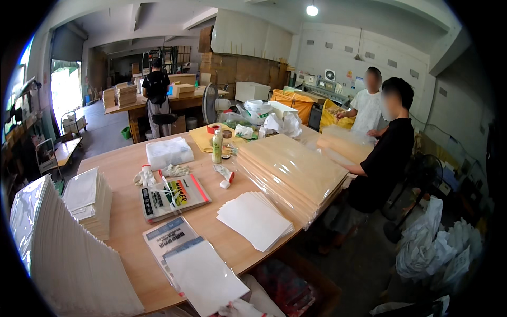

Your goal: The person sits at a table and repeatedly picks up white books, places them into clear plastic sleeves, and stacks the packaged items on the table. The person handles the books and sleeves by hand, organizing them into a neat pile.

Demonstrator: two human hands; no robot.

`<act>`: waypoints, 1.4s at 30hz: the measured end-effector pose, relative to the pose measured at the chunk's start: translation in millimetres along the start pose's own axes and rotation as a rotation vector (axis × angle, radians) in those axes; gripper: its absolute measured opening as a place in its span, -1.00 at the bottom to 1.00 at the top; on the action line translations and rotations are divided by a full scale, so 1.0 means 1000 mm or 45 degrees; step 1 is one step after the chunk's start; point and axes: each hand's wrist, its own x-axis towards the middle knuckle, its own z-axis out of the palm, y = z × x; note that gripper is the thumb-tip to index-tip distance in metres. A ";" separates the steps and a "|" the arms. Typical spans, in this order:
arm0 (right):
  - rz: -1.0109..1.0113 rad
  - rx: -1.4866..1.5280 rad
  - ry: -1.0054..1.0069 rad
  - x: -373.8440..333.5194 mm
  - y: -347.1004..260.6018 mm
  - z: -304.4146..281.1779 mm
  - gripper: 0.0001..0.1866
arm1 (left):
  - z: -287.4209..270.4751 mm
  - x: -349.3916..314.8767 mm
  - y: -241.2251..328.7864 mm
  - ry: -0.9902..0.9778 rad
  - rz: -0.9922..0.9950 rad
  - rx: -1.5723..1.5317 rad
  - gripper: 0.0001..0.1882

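At the lower edge, my right hand (pixel 242 309) wears a white glove and pinches the near corner of a white sheet (pixel 208 274) that looks sleeved in clear plastic. That sheet reaches over the table's near edge and lies partly across printed, plastic-covered pads (pixel 166 238) with a blue-grey band. My left hand does not show. Beyond the pads is a plastic-wrapped pack of marker pads (pixel 177 195) with a white strap on it. To the right, several white sheets (pixel 256 219) are fanned out. A tall stack of plastic-sleeved white pads (pixel 68 259) stands at the left.
On the wooden table (pixel 124 248) are a shorter white stack (pixel 90 203), white gloves (pixel 145 177), a green bottle (pixel 217 147) and a large plastic-covered pile of tan sheets (pixel 290 169). A co-worker in black (pixel 388 153) stands at the right side, another person in white (pixel 367 108) behind.
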 end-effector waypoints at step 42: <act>-0.965 -1.658 0.123 0.034 -0.042 -0.128 -0.66 | -0.073 0.002 -0.004 0.065 0.027 -0.250 -0.45</act>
